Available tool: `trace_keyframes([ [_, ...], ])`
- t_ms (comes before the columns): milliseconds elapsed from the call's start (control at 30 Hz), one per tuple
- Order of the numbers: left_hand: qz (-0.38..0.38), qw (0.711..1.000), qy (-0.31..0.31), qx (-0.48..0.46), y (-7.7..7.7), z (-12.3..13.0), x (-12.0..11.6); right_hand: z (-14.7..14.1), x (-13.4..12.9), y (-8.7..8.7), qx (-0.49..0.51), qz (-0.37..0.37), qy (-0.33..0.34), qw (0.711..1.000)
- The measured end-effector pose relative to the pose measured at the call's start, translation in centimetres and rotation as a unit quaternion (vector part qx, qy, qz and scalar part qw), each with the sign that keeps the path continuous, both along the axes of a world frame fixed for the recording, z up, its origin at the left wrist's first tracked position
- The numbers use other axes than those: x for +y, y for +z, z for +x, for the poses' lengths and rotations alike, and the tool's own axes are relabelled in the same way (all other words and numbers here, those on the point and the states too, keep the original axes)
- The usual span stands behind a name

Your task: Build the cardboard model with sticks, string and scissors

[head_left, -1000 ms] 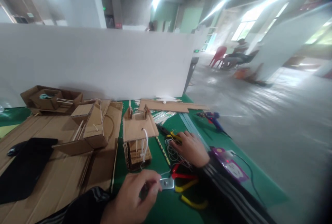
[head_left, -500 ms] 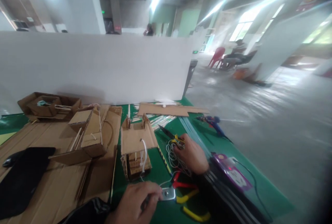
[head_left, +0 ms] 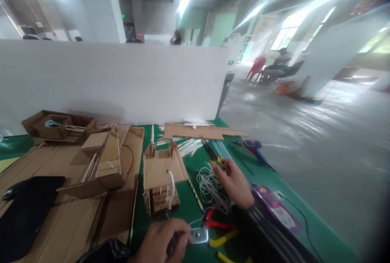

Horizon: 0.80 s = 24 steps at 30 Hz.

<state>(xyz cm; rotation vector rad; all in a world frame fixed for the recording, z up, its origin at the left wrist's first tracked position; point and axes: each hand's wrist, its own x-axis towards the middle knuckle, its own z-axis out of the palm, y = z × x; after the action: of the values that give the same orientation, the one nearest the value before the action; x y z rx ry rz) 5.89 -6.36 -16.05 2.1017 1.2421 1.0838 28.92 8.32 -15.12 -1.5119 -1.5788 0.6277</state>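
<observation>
Since the earlier frame, our right hand (head_left: 236, 183) has moved a little to the right, and the long black-bladed tool with yellow-and-black handles (head_left: 218, 160) has turned with it, so its blades now point more to the far edge of the green-covered table (head_left: 304, 202). The fingers of this hand are narrow, closed on the handles. The loose coil of thin white cord (head_left: 210, 188) lies just beside, less covered than before.

Our left hand (head_left: 166, 238) stays at the near side; its thumb and forefinger are pinched on the end of a flat silver metal piece with a round rivet (head_left: 200, 235). A red plastic handle (head_left: 215, 220) lies near this piece. The brown cardboard model with a curved white tube (head_left: 164, 175) stands beyond our left hand. Towards the table's right edge we see a purple-and-white power strip (head_left: 283, 216).
</observation>
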Motion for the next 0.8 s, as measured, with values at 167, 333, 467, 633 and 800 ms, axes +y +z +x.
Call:
trace_keyframes([
  [167, -0.006, 1.000, -0.009, 0.008, 0.2, -0.2, -0.3, 0.3, -0.4, 0.5, 0.161, 0.017, 0.000, 0.987],
  [333, -0.028, 0.999, 0.012, -0.033, -0.1, 0.3, -0.8, 1.0, -0.8, 0.6, 0.291, 0.060, 0.032, 0.954],
  [467, -0.104, 0.980, 0.040, -0.164, 0.5, 0.9, -1.0, 1.2, -1.2, 0.9, 0.304, 0.044, 0.104, 0.946],
  [633, -0.290, 0.899, -0.013, -0.329, 4.1, 0.9, -0.8, 0.2, -3.8, 3.2, 0.199, 0.076, 0.159, 0.964],
  [800, -0.326, 0.873, -0.010, -0.363, 7.5, 1.4, -0.6, -1.4, -7.7, 5.7, 0.052, 0.103, 0.268, 0.957],
])
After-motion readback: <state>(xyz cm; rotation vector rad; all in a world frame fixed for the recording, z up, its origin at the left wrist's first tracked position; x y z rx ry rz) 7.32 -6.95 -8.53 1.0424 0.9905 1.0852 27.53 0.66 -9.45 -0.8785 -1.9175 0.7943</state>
